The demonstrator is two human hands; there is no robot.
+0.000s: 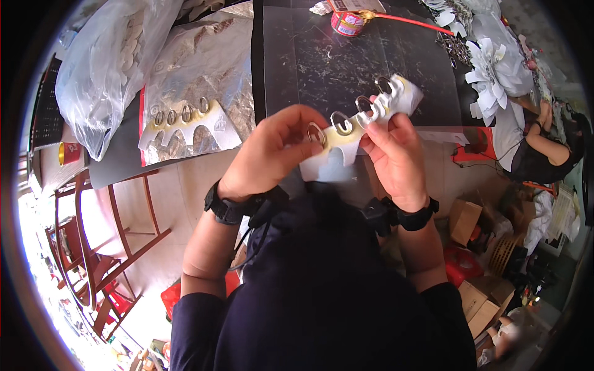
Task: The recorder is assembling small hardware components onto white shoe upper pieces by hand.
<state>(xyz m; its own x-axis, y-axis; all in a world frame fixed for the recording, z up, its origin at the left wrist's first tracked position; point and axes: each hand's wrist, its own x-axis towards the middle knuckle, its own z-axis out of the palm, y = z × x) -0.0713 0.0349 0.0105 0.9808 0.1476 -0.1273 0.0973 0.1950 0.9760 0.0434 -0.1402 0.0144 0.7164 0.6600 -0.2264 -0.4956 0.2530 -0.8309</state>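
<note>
A white strip (348, 152) with scalloped cut-outs and yellowish smears is held up in front of my body, over the table's near edge. Several oval metal rings (341, 124) stand along its upper edge. My left hand (269, 151) pinches the strip's left end, thumb and fingers closed by the leftmost ring. Further right, my right hand (399, 161) grips the strip between thumb and fingers; its far right end sticks out beyond them. A similar white piece with rings (224, 132) lies to the left on a clear plastic sheet (216, 59).
On the dark, scuffed table (297, 68) stands a pink can (347, 25) with a red-handled stick (408, 23) across it. A clear bag (102, 74) sits far left. White cut pieces (492, 71) pile at right, near another person (547, 142). Wooden stool frames (133, 235) stand at lower left.
</note>
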